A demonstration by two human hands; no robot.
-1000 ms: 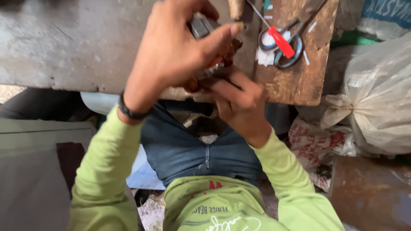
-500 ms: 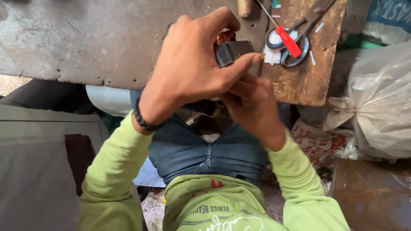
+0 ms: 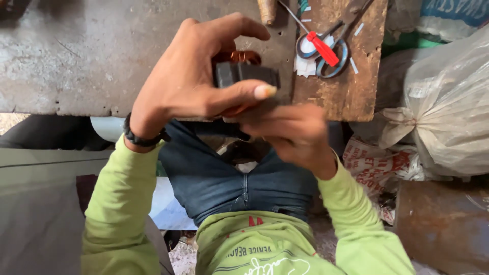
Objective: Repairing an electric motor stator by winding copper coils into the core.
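Cluttered and dim, the workshop corner shows a person seated low at a scarred grey workbench (image 3: 76,66), lime-green sleeves and blue jeans nearest the camera, rubble underfoot.

Above the lap, the right hand (image 3: 293,135) is cupped palm-up beneath the work, fingers curled closed around the underside of a small dark block wound with copper wire (image 3: 244,71); how firmly it grips cannot be told, since the other hand covers most of it. The left hand (image 3: 191,84), a black band at its wrist, clamps the block from above, thumb pressed along its front face and forefinger arched over the top. The block is held in the air just above the bench's near edge, touching neither the grey top nor the wood.

Beyond it, on a worn wooden board (image 3: 351,97), lie blue-handled scissors (image 3: 331,48), a red-handled tool (image 3: 321,47) across them, and scraps of white paper (image 3: 305,65). Pale plastic sacks (image 3: 448,107) slump at right beside a rusty drum (image 3: 443,224).

The risk, judged from this grip: the piece is supported only by fingertips over open lap and debris, so a slip could drop it into the rubble, and a thumb pressing hard could scrape or loosen the exposed copper turns.
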